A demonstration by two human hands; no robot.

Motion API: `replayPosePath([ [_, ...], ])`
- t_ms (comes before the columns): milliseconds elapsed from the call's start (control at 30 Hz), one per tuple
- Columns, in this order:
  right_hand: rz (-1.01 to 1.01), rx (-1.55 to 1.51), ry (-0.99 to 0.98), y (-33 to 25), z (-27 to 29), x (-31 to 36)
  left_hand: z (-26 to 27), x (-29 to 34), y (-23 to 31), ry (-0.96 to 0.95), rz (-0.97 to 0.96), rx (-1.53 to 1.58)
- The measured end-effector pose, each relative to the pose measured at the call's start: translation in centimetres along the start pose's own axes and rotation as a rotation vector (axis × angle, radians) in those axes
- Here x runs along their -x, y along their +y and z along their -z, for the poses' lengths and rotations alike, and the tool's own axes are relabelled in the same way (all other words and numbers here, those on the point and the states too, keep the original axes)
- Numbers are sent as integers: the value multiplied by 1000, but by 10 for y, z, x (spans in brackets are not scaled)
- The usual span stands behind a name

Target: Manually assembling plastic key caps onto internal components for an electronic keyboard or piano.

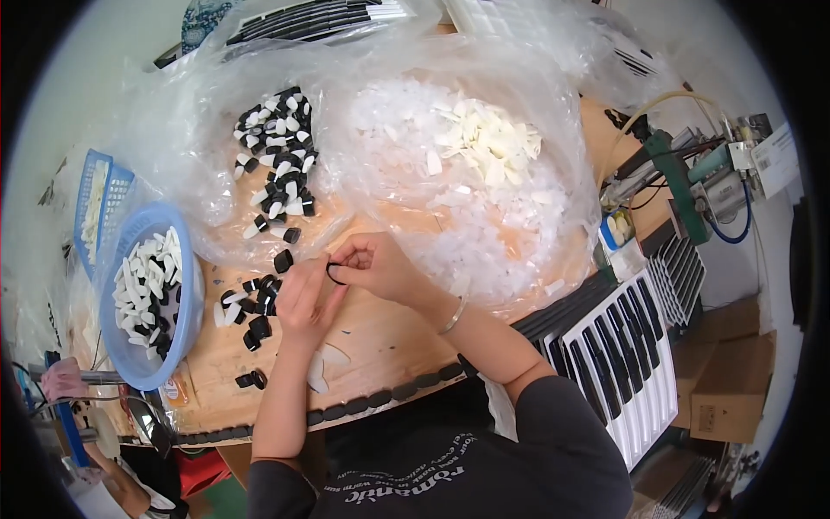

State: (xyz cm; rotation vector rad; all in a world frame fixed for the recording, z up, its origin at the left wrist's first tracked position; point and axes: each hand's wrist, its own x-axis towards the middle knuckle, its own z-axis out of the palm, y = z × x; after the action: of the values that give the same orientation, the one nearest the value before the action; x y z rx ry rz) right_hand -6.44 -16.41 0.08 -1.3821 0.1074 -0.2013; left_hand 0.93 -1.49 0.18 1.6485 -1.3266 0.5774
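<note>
Over the wooden worktable, my two hands meet at the fingertips. My right hand (372, 264), with a bracelet at the wrist, pinches a small black ring-shaped piece (334, 273). My left hand (301, 296) is closed against its other side; what its fingers hold is hidden. Just left of that hand lie loose black cap-like pieces (258, 329) and a few small white tongue-shaped pieces (226, 309). Beyond my hands, black pieces with white tongues (281, 156) are heaped on clear plastic. Thin white slips (322, 368) rest near my left forearm.
A blue basin (192, 298) of white and black pieces stands left, beside a blue basket (118, 194). Cream pieces (493, 138) lie among translucent scraps (510, 251) on plastic sheeting. At right are a black-and-white slatted panel (644, 389), a green clamp machine (679, 186) and cardboard boxes (731, 389).
</note>
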Motion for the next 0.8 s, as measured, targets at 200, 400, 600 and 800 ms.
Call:
replayPosePath([
  [200,58,-29,-54,12,-7,2,8,0,-2,-15,-48,8],
  [400,64,472,333,-9,54,-32,22,0,-4,66,130,36],
  [600,106,1500,670,5,137,-96,22,-1,-6,107,130,121],
  [800,-142,1529,599,3,123,-93,24,-4,-5,120,93,115],
])
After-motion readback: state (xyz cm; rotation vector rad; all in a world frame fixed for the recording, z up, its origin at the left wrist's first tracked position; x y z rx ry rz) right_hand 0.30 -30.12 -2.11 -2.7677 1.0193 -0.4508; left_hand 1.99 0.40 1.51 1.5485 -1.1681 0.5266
